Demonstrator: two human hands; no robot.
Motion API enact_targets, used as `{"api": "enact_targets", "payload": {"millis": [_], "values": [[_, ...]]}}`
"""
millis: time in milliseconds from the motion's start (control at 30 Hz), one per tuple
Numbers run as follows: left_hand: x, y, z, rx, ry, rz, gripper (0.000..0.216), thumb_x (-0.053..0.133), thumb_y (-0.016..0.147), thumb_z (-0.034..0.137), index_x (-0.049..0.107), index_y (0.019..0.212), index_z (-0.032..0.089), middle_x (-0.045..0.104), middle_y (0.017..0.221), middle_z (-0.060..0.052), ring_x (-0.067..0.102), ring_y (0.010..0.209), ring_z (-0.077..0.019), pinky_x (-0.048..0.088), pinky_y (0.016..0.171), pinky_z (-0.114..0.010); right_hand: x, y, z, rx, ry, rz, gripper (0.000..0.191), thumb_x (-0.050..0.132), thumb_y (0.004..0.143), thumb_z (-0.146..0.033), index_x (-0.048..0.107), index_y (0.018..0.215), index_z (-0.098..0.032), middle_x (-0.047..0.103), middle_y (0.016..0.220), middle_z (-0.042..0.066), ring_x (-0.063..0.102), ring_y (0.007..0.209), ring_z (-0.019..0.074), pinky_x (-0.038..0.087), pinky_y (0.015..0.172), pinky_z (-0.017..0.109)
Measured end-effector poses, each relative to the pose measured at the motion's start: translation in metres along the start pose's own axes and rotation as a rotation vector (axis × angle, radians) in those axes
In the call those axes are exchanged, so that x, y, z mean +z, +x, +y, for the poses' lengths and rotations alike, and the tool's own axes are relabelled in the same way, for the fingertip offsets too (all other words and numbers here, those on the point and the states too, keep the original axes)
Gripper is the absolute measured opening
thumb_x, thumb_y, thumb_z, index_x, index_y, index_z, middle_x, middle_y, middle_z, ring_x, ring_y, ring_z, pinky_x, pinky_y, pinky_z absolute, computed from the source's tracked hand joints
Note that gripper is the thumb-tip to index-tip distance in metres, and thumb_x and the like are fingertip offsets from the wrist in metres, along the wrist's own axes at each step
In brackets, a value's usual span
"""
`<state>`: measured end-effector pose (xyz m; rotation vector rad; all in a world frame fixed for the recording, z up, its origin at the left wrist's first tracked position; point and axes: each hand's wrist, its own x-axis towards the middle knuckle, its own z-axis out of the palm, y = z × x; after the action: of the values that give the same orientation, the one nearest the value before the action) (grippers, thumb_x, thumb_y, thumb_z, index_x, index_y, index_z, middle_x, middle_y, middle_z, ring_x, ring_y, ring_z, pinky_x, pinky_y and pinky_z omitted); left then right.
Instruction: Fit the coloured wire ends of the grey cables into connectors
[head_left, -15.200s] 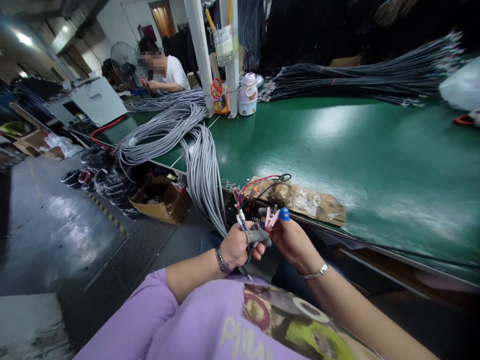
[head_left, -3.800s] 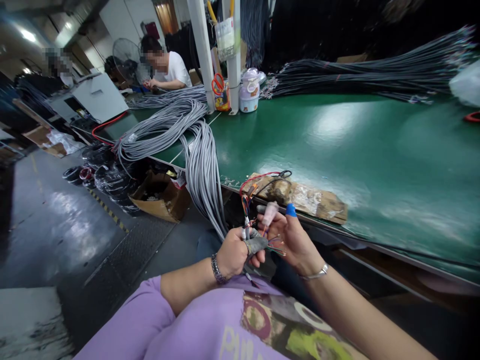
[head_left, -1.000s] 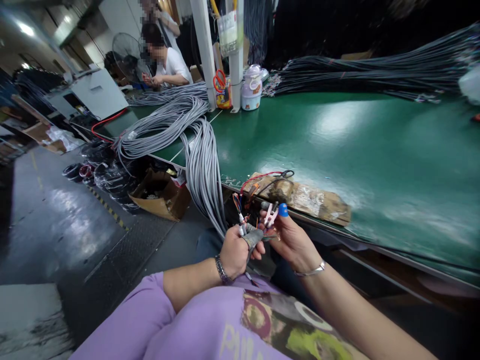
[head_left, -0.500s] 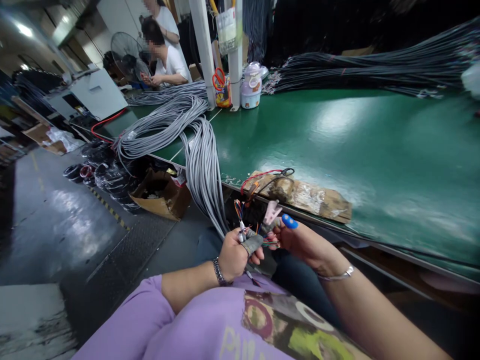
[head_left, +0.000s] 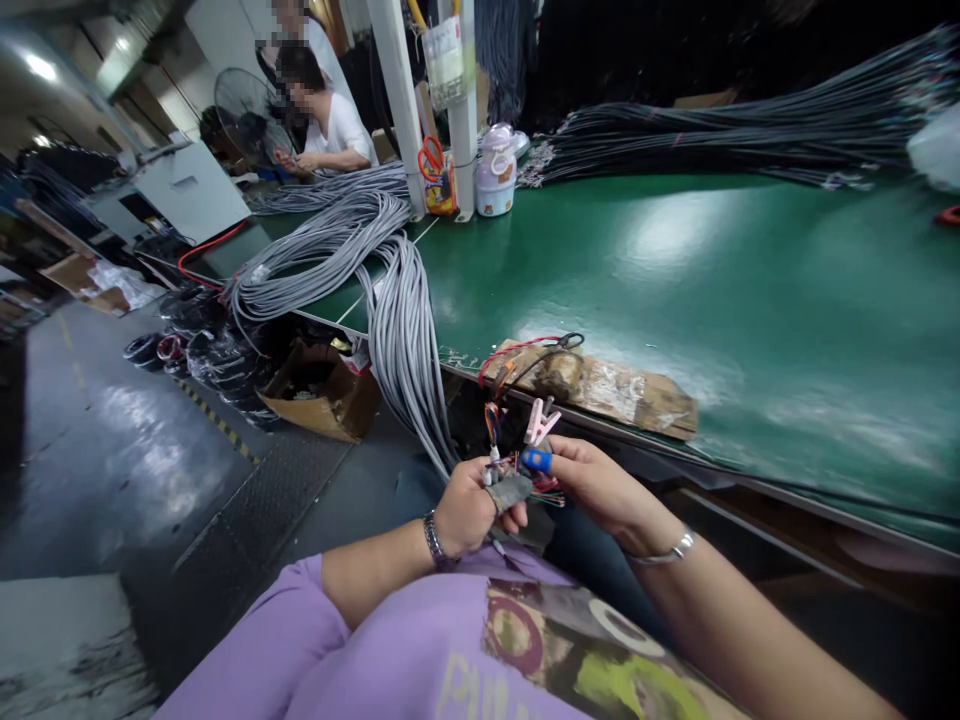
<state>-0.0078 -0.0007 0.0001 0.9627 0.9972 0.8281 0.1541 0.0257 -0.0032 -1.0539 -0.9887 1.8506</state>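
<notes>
My left hand [head_left: 466,510] is closed round the end of a grey cable, its thumb in a grey finger cot [head_left: 511,490]. Thin coloured wires [head_left: 493,422] fan out of the cable end above the fist. My right hand [head_left: 600,482] is closed beside it, holding a small pink clip tool [head_left: 538,422], and its forefinger, capped in a blue cot [head_left: 537,460], presses down on the coloured wires between both hands. Both hands hover over my lap, just in front of the green table's edge [head_left: 675,300].
A thick bundle of grey cables [head_left: 401,320] hangs off the table to my left. A taped cardboard pad [head_left: 600,385] with red and black wires lies at the near edge. Black cable bundles [head_left: 750,135] lie at the back. A post, scissors and a cup [head_left: 495,185] stand behind. Other people work far left.
My right forefinger with the blue cot has curled down onto the wires near my left thumb. The pink tool has tipped upright. My left hand stays put.
</notes>
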Motion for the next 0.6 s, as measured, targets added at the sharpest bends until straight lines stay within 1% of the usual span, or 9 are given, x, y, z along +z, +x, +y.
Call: {"api": "enact_targets", "payload": {"millis": [133,167,233,300,333,400,467,533,600], "values": [[0.002,-0.001,0.006,-0.003,-0.099,0.047,0.044,0.075,0.061,0.052,0.055,0.063,0.014,0.056,0.047,0.0,0.046,0.035,-0.0076,0.035,0.036,-0.019,-0.007,0.007,0.006,-0.03,0.238,0.138,0.036,0.082,0.059,-0.046,0.061,0.064,-0.018,0.054,0.057,-0.003,0.045,0.053,0.0097,0.04,0.056,0.025],[0.004,-0.002,0.008,-0.002,-0.115,0.049,0.044,0.075,0.06,0.052,0.054,0.062,0.014,0.056,0.047,0.0,0.045,0.034,-0.0075,0.034,0.035,-0.019,-0.008,0.008,0.006,-0.027,0.305,0.149,0.037,0.081,0.059,-0.049,0.062,0.068,-0.019,0.056,0.059,-0.002,0.046,0.054,0.0105,0.042,0.057,0.026],[0.007,-0.001,0.012,0.006,-0.14,0.052,0.044,0.076,0.059,0.052,0.053,0.061,0.014,0.056,0.046,0.0,0.045,0.033,-0.0071,0.033,0.035,-0.019,-0.009,0.01,0.004,-0.021,0.376,0.117,0.041,0.077,0.06,-0.056,0.065,0.076,-0.02,0.059,0.066,0.0,0.049,0.057,0.0123,0.045,0.059,0.028],[0.01,0.001,0.016,0.013,-0.158,0.05,0.044,0.076,0.058,0.051,0.053,0.061,0.014,0.056,0.046,0.001,0.044,0.033,-0.0068,0.032,0.035,-0.019,-0.005,0.01,0.002,-0.062,0.327,0.071,0.045,0.072,0.064,-0.062,0.065,0.078,-0.02,0.059,0.067,0.001,0.05,0.058,0.0138,0.044,0.057,0.029],[0.011,0.002,0.017,0.011,-0.163,0.047,0.043,0.076,0.058,0.05,0.053,0.061,0.014,0.056,0.046,0.001,0.044,0.033,-0.0068,0.031,0.035,-0.019,-0.002,0.01,0.0,-0.105,0.261,0.082,0.046,0.069,0.067,-0.065,0.064,0.076,-0.02,0.057,0.064,0.001,0.048,0.057,0.014,0.042,0.055,0.028],[0.013,0.006,0.019,0.0,-0.17,0.042,0.043,0.076,0.058,0.05,0.053,0.061,0.014,0.056,0.046,0.0,0.044,0.033,-0.0069,0.031,0.035,-0.019,0.004,0.009,-0.002,-0.207,0.095,0.181,0.048,0.063,0.071,-0.068,0.061,0.069,-0.02,0.052,0.059,0.0,0.045,0.055,0.0141,0.038,0.053,0.028],[0.014,0.009,0.021,-0.016,-0.173,0.045,0.044,0.076,0.058,0.051,0.052,0.06,0.014,0.055,0.045,0.001,0.044,0.033,-0.0067,0.031,0.035,-0.019,0.008,0.009,-0.003,-0.281,-0.031,0.29,0.051,0.057,0.074,-0.071,0.058,0.064,-0.021,0.053,0.059,0.001,0.044,0.056,0.0147,0.037,0.054,0.029],[0.014,0.011,0.021,-0.026,-0.171,0.051,0.045,0.076,0.057,0.051,0.05,0.059,0.015,0.054,0.045,0.001,0.044,0.033,-0.0065,0.032,0.035,-0.019,0.01,0.012,-0.003,-0.281,-0.026,0.29,0.056,0.05,0.074,-0.075,0.059,0.064,-0.021,0.057,0.063,0.003,0.048,0.058,0.0166,0.039,0.056,0.03],[0.014,0.013,0.021,-0.029,-0.165,0.049,0.045,0.077,0.056,0.051,0.05,0.059,0.015,0.054,0.044,0.001,0.043,0.033,-0.0064,0.032,0.035,-0.019,0.011,0.016,-0.002,-0.208,0.095,0.214,0.059,0.049,0.072,-0.078,0.061,0.068,-0.02,0.06,0.065,0.005,0.052,0.059,0.0186,0.042,0.057,0.032]]}}
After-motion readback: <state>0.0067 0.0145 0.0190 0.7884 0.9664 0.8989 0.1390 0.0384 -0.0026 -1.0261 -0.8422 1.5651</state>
